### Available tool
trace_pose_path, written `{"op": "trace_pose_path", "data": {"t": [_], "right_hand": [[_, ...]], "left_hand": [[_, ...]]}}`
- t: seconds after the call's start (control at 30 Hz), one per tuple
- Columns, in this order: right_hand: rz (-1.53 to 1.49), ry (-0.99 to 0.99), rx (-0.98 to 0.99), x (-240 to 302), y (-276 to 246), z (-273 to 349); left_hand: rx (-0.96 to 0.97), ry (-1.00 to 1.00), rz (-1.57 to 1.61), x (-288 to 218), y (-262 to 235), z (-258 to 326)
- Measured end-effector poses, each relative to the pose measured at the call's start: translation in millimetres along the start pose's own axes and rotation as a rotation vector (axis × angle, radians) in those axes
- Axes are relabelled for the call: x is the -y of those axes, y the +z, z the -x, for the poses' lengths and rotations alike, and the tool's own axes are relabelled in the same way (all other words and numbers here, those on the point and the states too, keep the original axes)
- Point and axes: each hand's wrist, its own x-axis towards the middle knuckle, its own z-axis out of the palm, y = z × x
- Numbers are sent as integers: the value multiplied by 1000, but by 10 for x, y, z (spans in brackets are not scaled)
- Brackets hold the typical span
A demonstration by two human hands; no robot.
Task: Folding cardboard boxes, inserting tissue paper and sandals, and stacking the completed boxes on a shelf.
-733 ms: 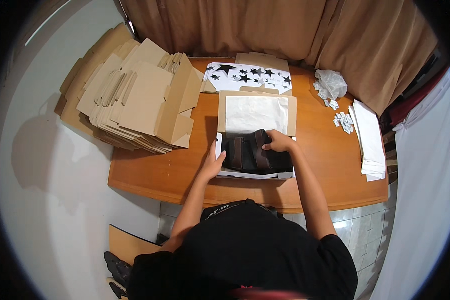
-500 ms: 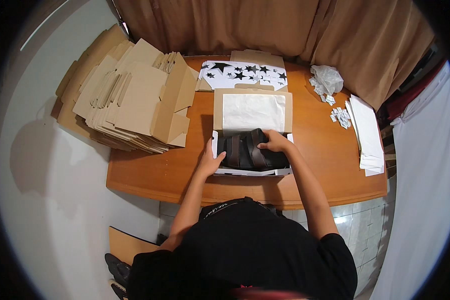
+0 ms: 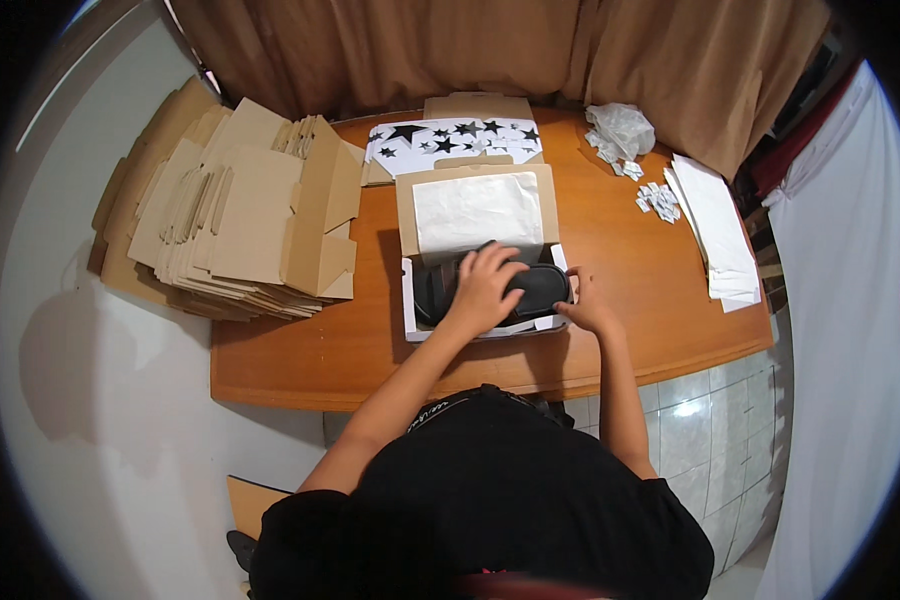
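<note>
Spreading left hand (image 3: 485, 290) wide over dark sandals (image 3: 543, 289) in open box (image 3: 408, 310); curving right hand (image 3: 592, 304) at its three o'clock edge, cannot tell whether gripping anything

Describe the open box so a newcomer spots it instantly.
Find the wooden table. Front and centre on it sits the open box, its lid raised. Unlike the stacked cardboard to its left, it is white-walled and holds dark sandals.

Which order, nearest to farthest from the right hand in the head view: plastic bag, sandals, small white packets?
From the right hand:
1. Sandals: right beside it, on its left, inside the box.
2. Small white packets: beyond it, to the right.
3. Plastic bag: behind the packets, near the curtain.
</note>
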Motion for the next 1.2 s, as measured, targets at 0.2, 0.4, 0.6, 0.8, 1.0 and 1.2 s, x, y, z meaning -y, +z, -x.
{"op": "trace_pose_path", "data": {"t": [0.2, 0.4, 0.6, 0.8, 1.0, 1.2], "right_hand": [[90, -18, -111, 24, 165, 94], [251, 78, -3, 270, 55, 25], [263, 63, 67, 190, 26, -45], [-32, -86, 112, 6, -79, 1], [163, -143, -74, 169, 41, 75], [162, -47, -234, 13, 121, -59]], "left_hand": [[250, 50, -121, 3, 484, -271], [296, 89, -172, 24, 415, -280], [204, 148, -29, 130, 482, -219], [69, 159, 152, 199, 349, -194], [120, 118, 242, 183, 209, -192], [255, 96, 153, 219, 257, -183]]}}
